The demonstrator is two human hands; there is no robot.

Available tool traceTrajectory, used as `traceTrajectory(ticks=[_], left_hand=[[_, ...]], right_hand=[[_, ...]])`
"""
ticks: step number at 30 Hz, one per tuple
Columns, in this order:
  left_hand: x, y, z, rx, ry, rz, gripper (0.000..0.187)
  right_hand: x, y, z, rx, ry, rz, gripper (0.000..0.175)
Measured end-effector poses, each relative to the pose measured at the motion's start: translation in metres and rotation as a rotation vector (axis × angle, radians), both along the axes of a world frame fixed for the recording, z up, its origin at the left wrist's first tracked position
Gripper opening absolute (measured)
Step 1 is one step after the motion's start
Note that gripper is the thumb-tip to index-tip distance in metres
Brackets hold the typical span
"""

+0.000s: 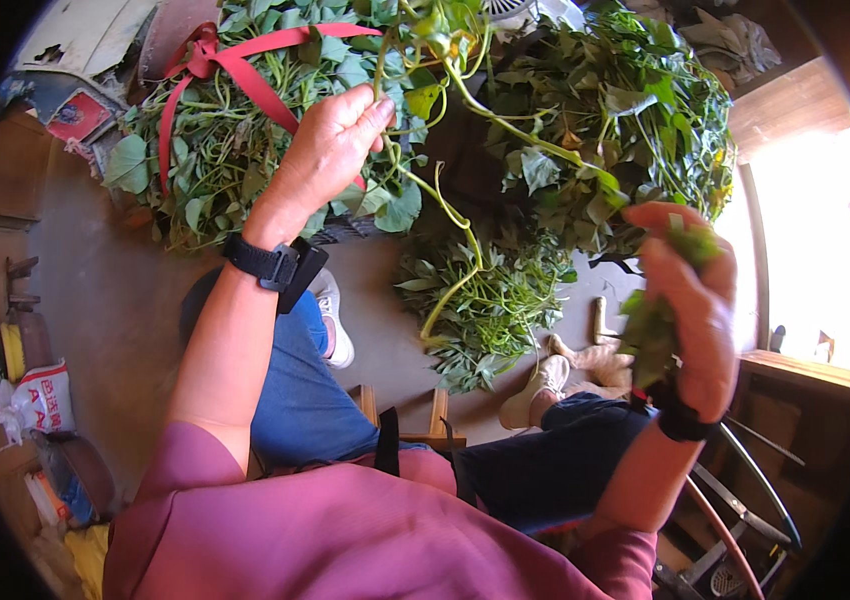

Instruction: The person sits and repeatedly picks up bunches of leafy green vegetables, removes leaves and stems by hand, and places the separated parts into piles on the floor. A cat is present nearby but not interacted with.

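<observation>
My left hand (339, 142) pinches a green leafy vine (451, 210) between thumb and fingers, and its bare stem hangs down toward the floor. My right hand (687, 292), slightly blurred, is curled around plucked green leaves (650, 349). Behind my left hand lies a large bundle of leafy vines (204, 176) with a red strap (260, 82) knotted over it. To the right stands another big heap of leafy vines (620, 127). Below, a smaller pile of green stems and leaves (492, 307) rests on the floor between my feet.
A tan furry animal (601, 364) lies beside my right shoe (541, 390). A wooden stool (425, 431) is under me. At left are a white printed bag (46, 397) and other goods. Metal-framed gear (732, 510) stands at lower right, below a bright opening (807, 255).
</observation>
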State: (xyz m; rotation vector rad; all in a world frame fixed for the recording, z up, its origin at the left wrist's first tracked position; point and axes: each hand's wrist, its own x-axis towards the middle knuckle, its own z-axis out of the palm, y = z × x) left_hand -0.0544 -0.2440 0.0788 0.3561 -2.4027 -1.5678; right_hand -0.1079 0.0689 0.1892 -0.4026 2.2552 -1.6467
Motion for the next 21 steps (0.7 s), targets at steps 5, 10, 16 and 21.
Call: traceTrajectory(ticks=[5, 10, 16, 21], left_hand=[[0.002, -0.005, -0.002, 0.166, -0.006, 0.006, 0.023], [-0.005, 0.002, -0.012, 0.173, -0.055, 0.003, 0.025], [-0.009, 0.014, -0.020, 0.159, -0.025, -0.098, 0.027], [-0.008, 0.021, -0.022, -0.067, -0.120, -0.158, 0.029]], right_hand=[[-0.012, 0.037, 0.004, -0.253, 0.017, -0.133, 0.025], [-0.027, 0.062, -0.009, -0.227, 0.067, -0.291, 0.024], [-0.026, 0.071, -0.012, -0.276, 0.076, -0.249, 0.024], [-0.024, 0.071, -0.010, -0.271, 0.072, -0.261, 0.025]])
